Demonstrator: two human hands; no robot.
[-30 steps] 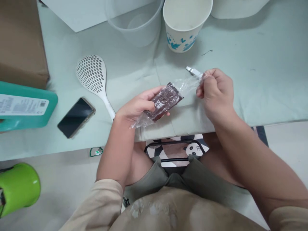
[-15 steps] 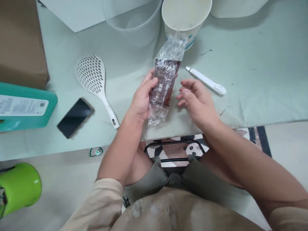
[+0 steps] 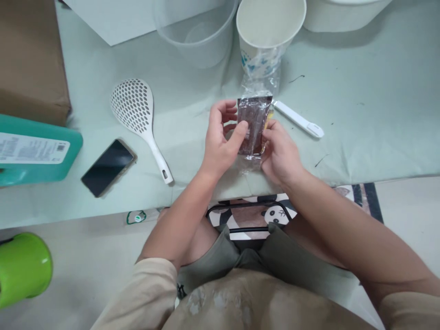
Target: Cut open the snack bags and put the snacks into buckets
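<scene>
Both my hands hold a dark brown packet (image 3: 253, 120) in a clear plastic wrapper upright above the pale green table cover (image 3: 360, 105). My left hand (image 3: 222, 140) pinches its left side, thumb on the front. My right hand (image 3: 280, 153) grips its right lower edge, fingers closed on it. The wrapper's open clear top reaches up in front of the paper cup (image 3: 266, 36) with blue flowers. A white utility knife (image 3: 298, 119) lies on the table just right of the packet.
A white slotted spoon (image 3: 137, 114) and a black phone (image 3: 108, 167) lie to the left. A teal box (image 3: 34, 151), a brown carton (image 3: 30, 59), a clear tub (image 3: 197, 32) and a green cup (image 3: 22, 270) stand around.
The right hand let go of the wrapper end and the knife, which now lies on the table. The left hand turned the packet upright; the right hand has come back and gripped it.
</scene>
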